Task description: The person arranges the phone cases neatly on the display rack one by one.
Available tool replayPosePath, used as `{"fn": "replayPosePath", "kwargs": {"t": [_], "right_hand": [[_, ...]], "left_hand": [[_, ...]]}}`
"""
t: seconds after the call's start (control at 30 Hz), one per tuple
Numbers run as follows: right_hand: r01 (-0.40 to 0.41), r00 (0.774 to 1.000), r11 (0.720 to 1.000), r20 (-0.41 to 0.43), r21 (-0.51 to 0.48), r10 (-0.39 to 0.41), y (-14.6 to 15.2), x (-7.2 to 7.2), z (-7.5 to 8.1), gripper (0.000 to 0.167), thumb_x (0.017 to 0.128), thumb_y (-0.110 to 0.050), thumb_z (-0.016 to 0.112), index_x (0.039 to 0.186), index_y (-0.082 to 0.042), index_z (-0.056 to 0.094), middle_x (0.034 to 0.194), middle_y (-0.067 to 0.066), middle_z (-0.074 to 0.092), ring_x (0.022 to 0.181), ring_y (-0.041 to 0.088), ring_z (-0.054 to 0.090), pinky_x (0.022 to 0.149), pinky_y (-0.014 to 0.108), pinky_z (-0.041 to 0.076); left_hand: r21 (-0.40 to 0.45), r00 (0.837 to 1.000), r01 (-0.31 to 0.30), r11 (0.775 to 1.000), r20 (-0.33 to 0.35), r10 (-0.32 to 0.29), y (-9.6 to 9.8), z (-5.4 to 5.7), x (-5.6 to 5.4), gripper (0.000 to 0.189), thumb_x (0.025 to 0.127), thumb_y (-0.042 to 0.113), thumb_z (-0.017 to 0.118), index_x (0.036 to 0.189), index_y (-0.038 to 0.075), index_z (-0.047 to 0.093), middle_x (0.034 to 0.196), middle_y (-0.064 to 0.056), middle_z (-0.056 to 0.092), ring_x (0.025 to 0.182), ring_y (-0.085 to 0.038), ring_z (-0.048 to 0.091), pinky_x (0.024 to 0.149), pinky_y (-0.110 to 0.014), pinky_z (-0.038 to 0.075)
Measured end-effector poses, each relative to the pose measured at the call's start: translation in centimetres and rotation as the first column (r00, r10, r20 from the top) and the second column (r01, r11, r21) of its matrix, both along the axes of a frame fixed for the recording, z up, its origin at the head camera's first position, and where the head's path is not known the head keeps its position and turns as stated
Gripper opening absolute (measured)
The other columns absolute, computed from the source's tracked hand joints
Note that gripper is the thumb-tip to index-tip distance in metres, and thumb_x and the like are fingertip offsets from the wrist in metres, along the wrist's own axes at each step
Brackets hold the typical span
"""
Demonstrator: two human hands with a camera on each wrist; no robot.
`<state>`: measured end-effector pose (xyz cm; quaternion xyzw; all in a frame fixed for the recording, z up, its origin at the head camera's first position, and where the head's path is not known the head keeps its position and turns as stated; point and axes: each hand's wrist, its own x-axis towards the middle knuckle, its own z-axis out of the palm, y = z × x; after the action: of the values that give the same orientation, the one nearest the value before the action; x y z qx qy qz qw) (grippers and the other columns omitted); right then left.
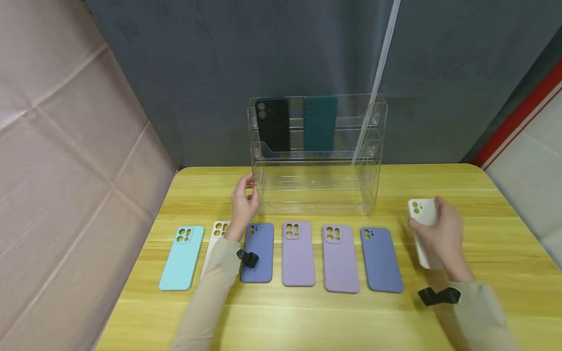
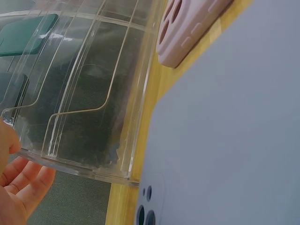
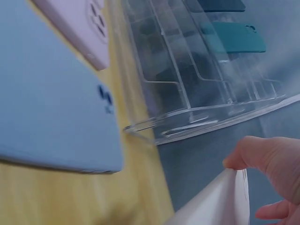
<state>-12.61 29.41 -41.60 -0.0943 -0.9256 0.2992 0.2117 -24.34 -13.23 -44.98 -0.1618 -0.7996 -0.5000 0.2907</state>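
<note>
Right hand [image 1: 444, 234] pinched the white phone case [image 1: 428, 210], long axis roughly eleven-to-five; the clear plastic display rack [image 1: 316, 158] lay at that hand's ten o'clock. Left hand [image 1: 244, 202], nearer the rack, gripped its nine-o'clock side edge.

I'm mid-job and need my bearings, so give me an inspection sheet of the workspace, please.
Surface: yellow wood-grain table.
Job's things: clear rack, holding a black case and teal case in its upper part; on the table, left to right, turquoise case, pale case partly hidden by the left sleeve, blue case, two lilac cases, second blue case.
Clutter: nothing seen.
Hands: left hand holds the rack's left edge; right hand grips a white case.
Cables: nothing seen.
Surroundings: dark grey backdrop with a white strip behind; pale covering at left; red-and-white panel at right.
</note>
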Motion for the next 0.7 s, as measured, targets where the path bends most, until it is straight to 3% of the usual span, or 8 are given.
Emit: {"fn": "replayPosePath", "kwargs": {"t": [0.37,0.7], "right_hand": [[-0.048,0.998,0.999,-0.043,-0.013,0.048,-1.1,-1.7,2.8,0.07,0.073,-0.014,0.07,0.129,0.017,0.041,0.119,0.039,0.046,0.103,0.049,0.04,0.089,0.057,0.027],[-0.082,0.987,0.997,-0.136,-0.004,0.081,-2.2,-3.6,5.8,0.069,0.072,-0.015,0.071,0.129,0.013,0.044,0.114,0.034,0.05,0.097,0.045,0.043,0.078,0.051,0.031]], "left_hand": [[-0.002,1.0,-0.009,1.0,0.005,0.009,-0.1,-0.1,-0.1,0.032,0.085,-0.009,0.053,0.118,-0.009,0.053,0.103,-0.021,0.059,0.089,-0.035,0.06,0.058,-0.043,0.056],[0.008,1.0,0.001,1.0,-0.011,-0.001,0.0,0.0,0.0,0.032,0.085,-0.011,0.053,0.117,-0.01,0.053,0.102,-0.022,0.059,0.088,-0.036,0.06,0.058,-0.043,0.056]]}}
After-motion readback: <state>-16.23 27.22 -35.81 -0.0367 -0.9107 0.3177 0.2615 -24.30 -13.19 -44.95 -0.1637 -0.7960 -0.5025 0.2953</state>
